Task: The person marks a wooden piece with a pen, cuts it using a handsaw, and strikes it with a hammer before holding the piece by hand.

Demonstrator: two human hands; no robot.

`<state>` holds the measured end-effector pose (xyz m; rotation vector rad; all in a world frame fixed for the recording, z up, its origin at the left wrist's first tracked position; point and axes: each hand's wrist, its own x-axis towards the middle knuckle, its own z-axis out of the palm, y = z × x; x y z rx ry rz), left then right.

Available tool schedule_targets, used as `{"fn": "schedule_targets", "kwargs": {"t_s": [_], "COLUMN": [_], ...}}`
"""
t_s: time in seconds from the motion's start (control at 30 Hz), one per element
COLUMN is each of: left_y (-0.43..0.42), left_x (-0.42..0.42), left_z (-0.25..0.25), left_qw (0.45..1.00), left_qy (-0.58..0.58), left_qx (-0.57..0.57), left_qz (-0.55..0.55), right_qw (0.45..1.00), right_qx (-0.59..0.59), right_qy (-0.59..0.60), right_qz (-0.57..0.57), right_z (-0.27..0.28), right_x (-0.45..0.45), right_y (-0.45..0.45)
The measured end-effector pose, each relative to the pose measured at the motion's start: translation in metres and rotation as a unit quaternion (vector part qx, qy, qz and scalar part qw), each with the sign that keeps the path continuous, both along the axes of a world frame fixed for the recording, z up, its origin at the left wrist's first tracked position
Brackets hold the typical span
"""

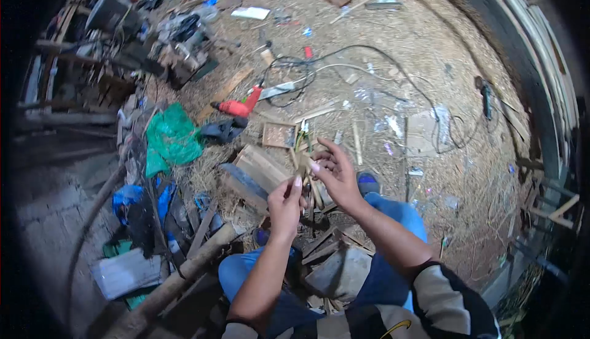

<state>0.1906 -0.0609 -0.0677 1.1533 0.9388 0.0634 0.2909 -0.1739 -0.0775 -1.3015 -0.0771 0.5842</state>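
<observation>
In front of my knees, my left hand (286, 208) pinches a small, flat brown piece (302, 164), perhaps wood, between thumb and fingers. My right hand (336, 173) meets it from the other side, thumb against the piece and fingers bent and slightly apart. What the piece is exactly is too small to make out. Just beyond the hands sits a shallow wooden box (279, 135) with shavings in it. Wooden boards (261, 170) lie to the left of my hands, and thin sticks are partly hidden below them.
A red power drill (239, 104) lies ahead on the shaving-covered ground, with a black cable (369, 50) looping right. Green plastic (173, 137) and a thick pole (203, 250) are at the left. A tool with a dark teal handle (486, 100) lies far right, near the planks (522, 38).
</observation>
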Motion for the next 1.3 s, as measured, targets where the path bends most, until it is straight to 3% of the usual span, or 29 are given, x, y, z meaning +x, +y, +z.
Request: {"fn": "schedule_targets", "kwargs": {"t_s": [0.23, 0.4, 0.57, 0.8, 1.07, 1.3], "left_y": [-0.083, -0.178, -0.291, -0.441, -0.579, -0.651], "left_x": [0.031, 0.072, 0.132, 0.206, 0.221, 0.218], "left_z": [0.118, 0.177, 0.202, 0.252, 0.28, 0.291], "left_qw": [0.969, 0.941, 0.908, 0.848, 0.78, 0.713], "left_qy": [0.089, 0.045, 0.027, 0.03, -0.004, -0.035], "left_qx": [0.034, 0.048, 0.063, 0.089, 0.094, 0.096], "left_qz": [-0.226, -0.332, -0.413, -0.522, -0.619, -0.693], "right_qw": [0.992, 0.966, 0.927, 0.882, 0.818, 0.76], "right_qx": [-0.078, -0.07, -0.049, -0.035, -0.042, -0.037], "right_qy": [0.046, 0.096, 0.105, 0.099, 0.085, 0.069], "right_qz": [-0.093, -0.23, -0.357, -0.459, -0.567, -0.645], "right_z": [0.105, 0.168, 0.222, 0.253, 0.284, 0.296], "right_x": [-0.02, -0.019, 0.026, 0.07, 0.058, 0.03], "right_y": [-0.132, -0.219, -0.326, -0.476, -0.603, -0.658]}}
